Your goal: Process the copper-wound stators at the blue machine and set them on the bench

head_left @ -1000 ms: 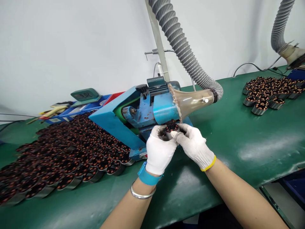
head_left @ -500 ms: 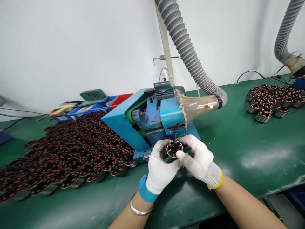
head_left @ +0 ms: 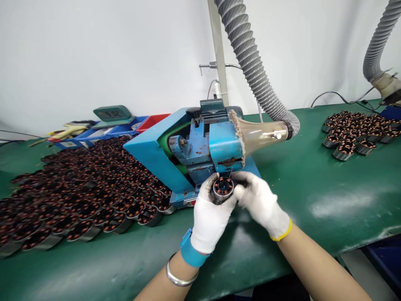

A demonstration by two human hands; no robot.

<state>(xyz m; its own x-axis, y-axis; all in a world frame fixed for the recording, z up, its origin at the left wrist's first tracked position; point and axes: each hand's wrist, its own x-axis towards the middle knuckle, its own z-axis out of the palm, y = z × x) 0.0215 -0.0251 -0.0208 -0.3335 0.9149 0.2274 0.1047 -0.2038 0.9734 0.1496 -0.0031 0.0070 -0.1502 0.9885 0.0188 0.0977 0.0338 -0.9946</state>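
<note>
My left hand point(head_left: 213, 213), in a white glove, wraps round a motor stator point(head_left: 223, 187), a metal ring with copper-coloured windings inside. Its open face tilts up towards me, and thin lead wires stick out at its top and bottom. At the ring's right edge is my right hand point(head_left: 258, 202), also gloved, with curled fingers and the thumb close beside the rim. Whether those fingertips pinch a wire cannot be made out. Just behind both hands stands a blue belt-driven machine point(head_left: 200, 146), its clear funnel point(head_left: 261, 136) pointing right.
Many similar stators point(head_left: 94, 188) cover the green bench point(head_left: 313, 188) on the left. Another group point(head_left: 346, 146) sits at the far right. A grey ribbed hose point(head_left: 250, 58) hangs over the machine. Blue trays point(head_left: 103, 136), a red tray point(head_left: 153, 122) and a digital clock point(head_left: 112, 113) stand behind.
The stator has turned a little and moved slightly left and up in the view. My right thumb has come off its front face to the right edge. The view has shifted slightly.
</note>
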